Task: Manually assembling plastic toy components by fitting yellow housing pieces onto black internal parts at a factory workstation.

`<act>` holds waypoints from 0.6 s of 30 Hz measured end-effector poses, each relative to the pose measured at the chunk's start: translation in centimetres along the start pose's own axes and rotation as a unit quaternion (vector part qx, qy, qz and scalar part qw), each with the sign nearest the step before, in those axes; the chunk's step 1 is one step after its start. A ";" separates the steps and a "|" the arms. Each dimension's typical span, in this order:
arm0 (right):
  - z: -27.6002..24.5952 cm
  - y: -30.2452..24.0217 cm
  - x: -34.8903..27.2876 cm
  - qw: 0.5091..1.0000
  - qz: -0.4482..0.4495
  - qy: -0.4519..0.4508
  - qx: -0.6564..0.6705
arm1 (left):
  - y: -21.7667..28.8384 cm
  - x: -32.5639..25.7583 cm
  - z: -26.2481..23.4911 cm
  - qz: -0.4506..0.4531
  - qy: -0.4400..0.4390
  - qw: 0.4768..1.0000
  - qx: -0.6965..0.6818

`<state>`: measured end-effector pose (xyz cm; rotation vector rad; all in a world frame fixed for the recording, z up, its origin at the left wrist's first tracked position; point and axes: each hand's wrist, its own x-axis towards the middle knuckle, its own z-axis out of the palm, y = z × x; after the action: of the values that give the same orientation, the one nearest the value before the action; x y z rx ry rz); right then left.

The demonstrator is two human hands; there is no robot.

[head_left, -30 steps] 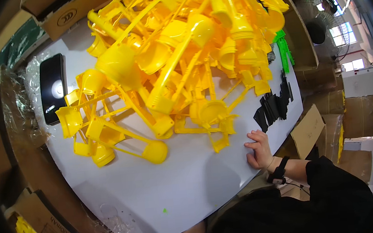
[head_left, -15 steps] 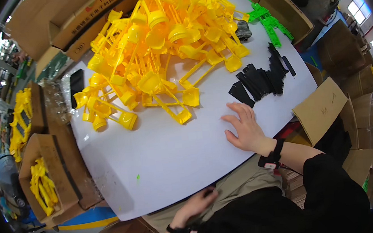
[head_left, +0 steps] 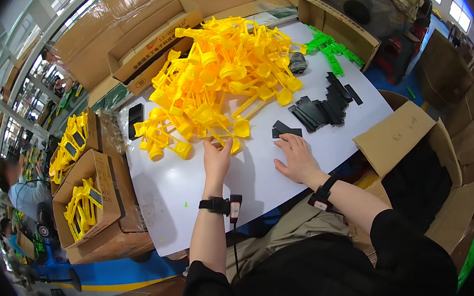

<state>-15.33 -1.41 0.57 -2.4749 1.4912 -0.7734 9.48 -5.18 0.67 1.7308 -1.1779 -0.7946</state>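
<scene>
Left hand [head_left: 217,161]: grip we cannot tell | right hand [head_left: 300,162]: open, by black strips [head_left: 286,128] | pulling could topple tangled yellow pile [head_left: 224,72]

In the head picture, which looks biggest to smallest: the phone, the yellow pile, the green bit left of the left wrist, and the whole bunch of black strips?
Largest to smallest:
1. Yellow pile
2. Bunch of black strips, counted together
3. Phone
4. Green bit

From the person's head, the left fisheye camera looks down and forward over the white worktable [head_left: 165,206], both forearms [head_left: 209,242] near to it.
</scene>
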 end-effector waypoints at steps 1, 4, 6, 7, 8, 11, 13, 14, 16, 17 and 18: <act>-0.2 -0.2 0.1 1.000 0.012 -0.008 0.022 | -0.2 0.3 0.2 0.001 0.000 1.000 -0.001; -0.1 -0.2 0.0 0.999 0.008 0.040 -0.017 | 0.6 0.4 0.7 0.005 -0.064 0.998 -0.014; 0.2 0.3 0.1 0.997 0.017 0.062 -0.031 | 1.7 -1.4 0.1 -0.076 -0.105 0.963 -0.236; 0.5 0.5 0.0 0.996 0.024 0.071 -0.037 | 2.1 -2.3 -0.1 -0.078 -0.106 0.963 -0.235; 0.7 0.8 0.0 0.995 0.031 0.081 -0.044 | 2.4 -3.1 -0.4 -0.081 -0.137 0.952 -0.262; 0.5 0.8 0.1 0.998 0.027 0.053 -0.035 | 1.1 -5.7 -1.0 -0.083 -0.164 0.935 -0.303; 0.8 0.8 0.1 0.998 0.024 0.044 -0.031 | -0.2 -6.7 -1.2 -0.077 -0.165 0.930 -0.320; 0.7 0.7 0.1 0.999 0.027 0.038 -0.027 | -1.3 -6.9 -1.0 -0.071 -0.160 0.927 -0.332; 0.5 0.7 0.2 0.999 0.032 0.030 -0.022 | -1.9 -7.3 -1.0 -0.063 -0.157 0.921 -0.350; 0.5 0.6 0.3 0.999 0.034 0.036 -0.019 | -2.1 -7.2 -1.0 -0.065 -0.157 0.921 -0.350; 0.5 0.6 0.1 0.998 0.037 0.040 -0.016 | -2.1 -7.4 -0.9 -0.056 -0.157 0.923 -0.346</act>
<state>-15.49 -1.86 -0.01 -2.4222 1.6247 -0.8524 8.53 2.37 -0.66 1.1065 -0.8422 -1.4017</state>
